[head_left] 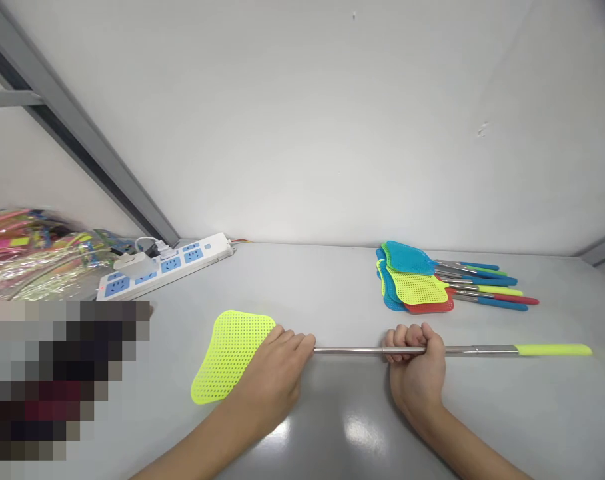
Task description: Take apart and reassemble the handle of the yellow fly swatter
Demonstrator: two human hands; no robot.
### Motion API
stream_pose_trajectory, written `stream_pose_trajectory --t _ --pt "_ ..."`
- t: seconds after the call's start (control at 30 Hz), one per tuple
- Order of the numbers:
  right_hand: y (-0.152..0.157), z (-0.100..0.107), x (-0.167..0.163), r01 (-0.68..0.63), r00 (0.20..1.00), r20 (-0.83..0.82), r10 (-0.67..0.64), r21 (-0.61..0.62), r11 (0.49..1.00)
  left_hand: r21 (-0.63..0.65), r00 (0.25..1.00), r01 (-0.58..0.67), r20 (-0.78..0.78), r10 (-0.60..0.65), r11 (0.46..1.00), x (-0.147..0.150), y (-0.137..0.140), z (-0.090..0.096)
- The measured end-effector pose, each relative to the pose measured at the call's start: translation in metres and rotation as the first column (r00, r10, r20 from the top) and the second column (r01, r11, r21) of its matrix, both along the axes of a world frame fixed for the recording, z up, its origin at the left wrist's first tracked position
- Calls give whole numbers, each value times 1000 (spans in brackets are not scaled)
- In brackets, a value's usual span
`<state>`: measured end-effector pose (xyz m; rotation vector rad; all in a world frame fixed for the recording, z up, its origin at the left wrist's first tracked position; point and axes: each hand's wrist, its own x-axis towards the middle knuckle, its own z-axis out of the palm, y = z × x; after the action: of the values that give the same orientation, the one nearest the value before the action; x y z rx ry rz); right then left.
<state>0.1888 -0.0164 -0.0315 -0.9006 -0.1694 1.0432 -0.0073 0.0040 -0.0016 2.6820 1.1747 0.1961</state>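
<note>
A yellow-green fly swatter [232, 350] with an extended metal rod lies across the front of the grey table, its perforated head to the left and its yellow-green grip to the right. My left hand [277, 370] is closed around the neck, where the head meets the rod, and covers that joint. Further right, my right hand [416, 367] faces palm up with its fingers wrapped round the middle of the rod. Behind it rests a pile of fly swatters [417, 287] in blue, yellow-green and red, their handles pointing right.
A white power strip [170, 265] with plugs in it sits at the back left. Beside it are clear bags of colourful items [42, 257]. A grey metal frame post [92, 127] slants along the left, and a pale wall [322, 120] closes off the back.
</note>
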Motion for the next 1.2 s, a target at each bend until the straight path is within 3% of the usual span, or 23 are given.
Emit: stream_pose_trajectory --t 0.23,0.5,1.2 --pt "-3 -3 -4 -2 999 50 2 1 1000 54 1000 -2 -13 3 999 -1 -3 1" --pt "-4 2 -6 9 997 -81 -12 -31 999 62 996 3 -85 2 998 1 -6 2" --pt "-7 -1 -10 -11 996 -90 7 -45 999 -30 995 -1 -98 -2 1000 -2 -5 5"
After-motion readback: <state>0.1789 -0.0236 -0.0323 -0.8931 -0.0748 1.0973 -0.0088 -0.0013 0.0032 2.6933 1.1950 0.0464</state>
